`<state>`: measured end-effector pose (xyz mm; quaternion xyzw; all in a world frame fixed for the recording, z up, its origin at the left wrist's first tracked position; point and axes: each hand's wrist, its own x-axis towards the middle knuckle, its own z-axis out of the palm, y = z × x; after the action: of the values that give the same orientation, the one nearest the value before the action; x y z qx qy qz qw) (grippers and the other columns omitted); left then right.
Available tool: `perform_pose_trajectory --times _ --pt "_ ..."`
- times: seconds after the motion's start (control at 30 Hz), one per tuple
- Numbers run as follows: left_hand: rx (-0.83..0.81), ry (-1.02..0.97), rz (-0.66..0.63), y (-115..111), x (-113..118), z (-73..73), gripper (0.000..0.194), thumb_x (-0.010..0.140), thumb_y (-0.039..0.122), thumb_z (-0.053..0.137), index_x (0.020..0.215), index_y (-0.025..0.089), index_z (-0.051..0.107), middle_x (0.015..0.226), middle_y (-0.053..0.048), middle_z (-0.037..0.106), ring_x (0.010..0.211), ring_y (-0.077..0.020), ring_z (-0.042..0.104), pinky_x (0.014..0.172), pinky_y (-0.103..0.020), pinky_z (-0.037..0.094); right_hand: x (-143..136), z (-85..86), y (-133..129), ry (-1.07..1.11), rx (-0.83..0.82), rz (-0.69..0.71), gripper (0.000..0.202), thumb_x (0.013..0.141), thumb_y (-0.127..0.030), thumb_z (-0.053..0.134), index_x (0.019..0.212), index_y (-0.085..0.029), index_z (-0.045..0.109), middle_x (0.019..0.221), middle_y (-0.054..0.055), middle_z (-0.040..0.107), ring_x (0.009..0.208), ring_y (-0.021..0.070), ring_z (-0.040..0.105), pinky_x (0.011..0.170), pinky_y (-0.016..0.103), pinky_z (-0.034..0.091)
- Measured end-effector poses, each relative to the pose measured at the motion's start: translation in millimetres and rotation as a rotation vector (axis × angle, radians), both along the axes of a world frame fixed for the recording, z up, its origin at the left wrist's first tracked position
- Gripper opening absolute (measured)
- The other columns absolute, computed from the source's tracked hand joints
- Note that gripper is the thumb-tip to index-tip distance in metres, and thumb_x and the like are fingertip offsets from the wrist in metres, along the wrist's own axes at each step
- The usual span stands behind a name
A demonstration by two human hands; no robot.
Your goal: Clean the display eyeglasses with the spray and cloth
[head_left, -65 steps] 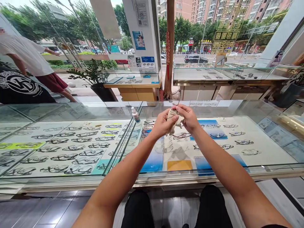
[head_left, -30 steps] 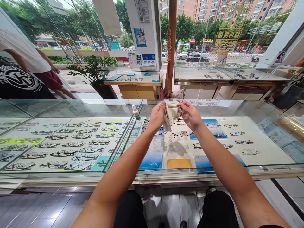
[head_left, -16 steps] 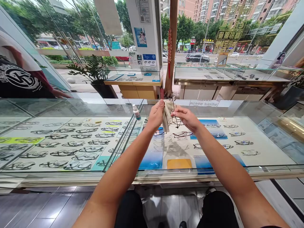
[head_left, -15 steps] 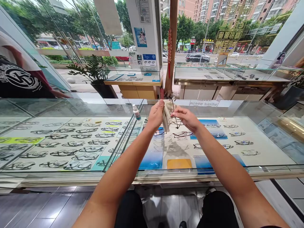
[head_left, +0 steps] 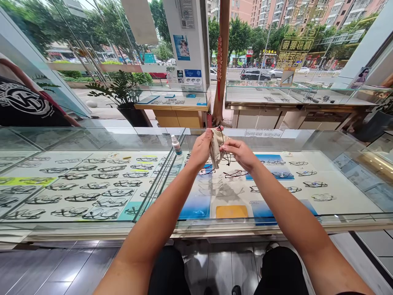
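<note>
Above the glass counter, my left hand (head_left: 202, 148) is closed on a beige cloth (head_left: 216, 150), with the thumb pointing up. The cloth is folded around part of a pair of dark-framed eyeglasses (head_left: 221, 137), and its lower end hangs down. My right hand (head_left: 241, 152) pinches the eyeglasses from the right, thumb and forefinger together, close to the cloth. One thin dark temple curves up past the cloth; the lenses are mostly hidden. Left of my hands, a small white spray bottle (head_left: 176, 145) stands upright on the counter top.
The glass display counter (head_left: 196, 223) runs across in front of me with rows of eyeglasses (head_left: 82, 197) under its top. Inside lies a yellow case-like pad (head_left: 231, 212). A person in a black printed garment (head_left: 27, 100) is at the far left. A potted plant (head_left: 129, 102) stands beyond.
My hands and the cloth shift very slightly, and the dark temple tilts a little as the cloth is worked. The person at the left has moved an arm.
</note>
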<state>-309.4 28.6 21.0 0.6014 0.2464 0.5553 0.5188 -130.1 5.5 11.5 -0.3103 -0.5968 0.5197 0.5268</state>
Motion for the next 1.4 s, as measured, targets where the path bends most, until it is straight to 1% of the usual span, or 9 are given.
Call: perform_pose_trajectory --times 0.13,0.27,0.5,0.67,0.83,0.97,1.1,1.27,1.4 --pt "-0.055 -0.073 -0.065 0 2 -1.8 0.077 0.086 0.082 0.084 0.126 0.017 0.078 0.104 -0.009 0.085 0.101 -0.0268 0.081 0.088 -0.035 0.063 -1 2.5 -1 0.045 -0.003 -0.041 0.038 0.07 -0.059 0.099 0.078 -0.024 0.084 0.091 0.003 0.075 0.096 0.0213 0.064 0.096 0.037 0.05" --pt "-0.119 -0.143 -0.115 0 6 -4.8 0.068 0.081 0.072 0.094 0.118 0.017 0.08 0.102 -0.008 0.085 0.103 -0.0271 0.081 0.091 -0.035 0.063 -1 2.9 -1 0.068 -0.004 -0.057 0.037 0.07 -0.057 0.099 0.078 -0.024 0.083 0.089 0.002 0.074 0.091 0.0205 0.062 0.09 0.036 0.05" --pt "-0.142 -0.186 -0.178 0 9 -4.9 0.06 0.08 0.069 0.097 0.104 0.017 0.08 0.094 -0.009 0.084 0.095 -0.0268 0.081 0.085 -0.034 0.063 2 1.9 2 0.095 0.03 -0.118 0.03 0.072 -0.053 0.095 0.077 -0.026 0.083 0.088 0.002 0.075 0.097 0.023 0.063 0.096 0.039 0.05" --pt "-0.122 -0.135 -0.147 6 2 -5.1 0.06 0.082 0.071 0.093 0.1 0.016 0.08 0.087 -0.007 0.082 0.082 -0.0219 0.078 0.073 -0.029 0.058 4 2.2 4 0.053 0.029 -0.11 0.025 0.072 -0.048 0.091 0.073 -0.025 0.082 0.086 0.002 0.073 0.094 0.0222 0.061 0.097 0.038 0.047" --pt "-0.069 -0.092 -0.127 9 -3 -3.6 0.061 0.084 0.075 0.09 0.097 0.016 0.079 0.084 -0.006 0.08 0.076 -0.0189 0.073 0.07 -0.028 0.056 4 0.6 4 0.04 0.021 -0.065 0.023 0.073 -0.048 0.091 0.071 -0.026 0.083 0.085 0.002 0.071 0.092 0.0214 0.059 0.096 0.038 0.044" --pt "-0.057 -0.03 -0.147 6 -3 -2.2 0.057 0.082 0.069 0.094 0.098 0.016 0.08 0.08 -0.004 0.077 0.068 -0.0155 0.068 0.066 -0.027 0.054 5 -0.1 4 0.042 0.005 -0.059 0.024 0.071 -0.048 0.093 0.071 -0.026 0.084 0.086 0.002 0.072 0.093 0.0213 0.06 0.098 0.038 0.045" --pt "-0.049 -0.001 -0.152 1 -2 0.4 0.057 0.075 0.061 0.102 0.105 0.016 0.08 0.087 -0.005 0.08 0.075 -0.0173 0.071 0.072 -0.028 0.056 6 0.1 4 0.047 -0.002 -0.045 0.026 0.072 -0.049 0.094 0.072 -0.025 0.084 0.089 0.004 0.073 0.096 0.0225 0.061 0.1 0.039 0.047" --pt "0.013 0.032 -0.064 -5 1 2.7 0.061 0.069 0.058 0.105 0.106 0.017 0.079 0.088 -0.004 0.079 0.075 -0.0167 0.068 0.07 -0.027 0.053 4 -0.7 2 0.074 -0.017 0.002 0.028 0.071 -0.048 0.095 0.082 -0.024 0.086 0.1 0.004 0.077 0.105 0.024 0.063 0.108 0.041 0.047" --pt "0.092 0.055 0.042 -8 4 3.3 0.061 0.069 0.065 0.103 0.095 0.017 0.076 0.086 -0.003 0.076 0.074 -0.0153 0.064 0.07 -0.027 0.051 2 -2.7 2 0.03 -0.011 0.045 0.026 0.073 -0.045 0.094 0.088 -0.025 0.088 0.11 0.005 0.079 0.114 0.0263 0.064 0.109 0.041 0.048"
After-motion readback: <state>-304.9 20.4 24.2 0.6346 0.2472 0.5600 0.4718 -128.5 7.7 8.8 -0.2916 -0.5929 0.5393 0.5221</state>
